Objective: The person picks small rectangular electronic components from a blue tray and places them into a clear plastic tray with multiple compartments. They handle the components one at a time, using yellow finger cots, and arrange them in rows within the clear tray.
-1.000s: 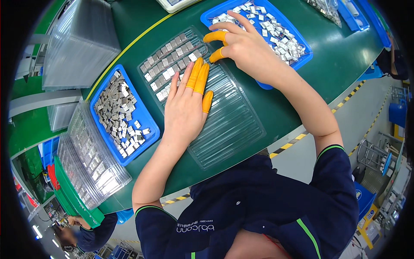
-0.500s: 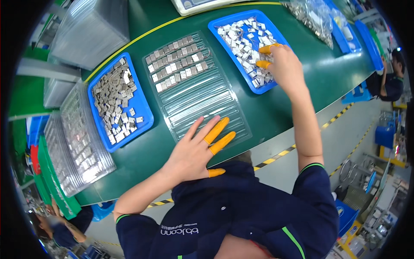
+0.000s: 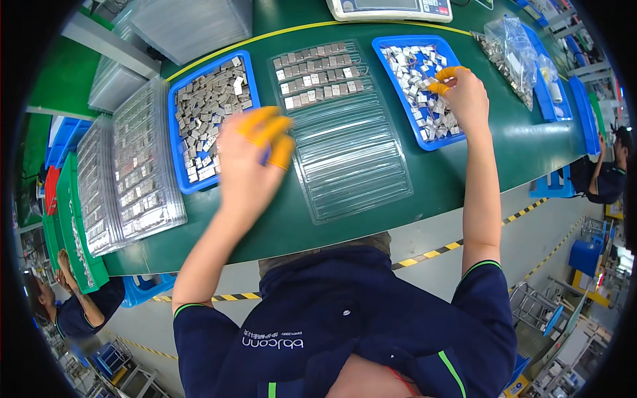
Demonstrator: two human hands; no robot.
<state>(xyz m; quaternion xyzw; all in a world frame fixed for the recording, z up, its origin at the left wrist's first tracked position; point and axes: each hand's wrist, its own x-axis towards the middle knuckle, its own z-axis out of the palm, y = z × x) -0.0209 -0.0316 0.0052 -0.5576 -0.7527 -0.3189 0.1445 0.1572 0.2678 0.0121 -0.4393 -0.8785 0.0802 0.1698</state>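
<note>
My left hand (image 3: pixel 249 156), with orange finger cots, is over the near right side of a blue tray (image 3: pixel 172 126) heaped with small silver rectangular metal pieces (image 3: pixel 202 116). Motion smears its fingers. My right hand (image 3: pixel 470 99) reaches into another blue tray (image 3: pixel 401 99), which holds small white-and-silver pieces with thin wires (image 3: pixel 399 61). Its cot-covered thumb and forefinger come together in a pinch; anything between the tips is too small to make out. Between the blue trays lies a clear grooved plastic tray (image 3: pixel 352 159), its far rows filled with silver and white pieces.
Stacked clear trays of parts (image 3: pixel 146 159) stand at the left, beside a green bin (image 3: pixel 79 225). Taller clear stacks (image 3: pixel 192 26) and a white scale (image 3: pixel 391 8) are at the back. A plastic bag of parts (image 3: pixel 511 56) lies right. Other people sit at both sides.
My left hand has left the near end of the clear tray and moved left to the silver-piece tray. My right thumb and forefinger have drawn closer together. The whole view has shifted.
</note>
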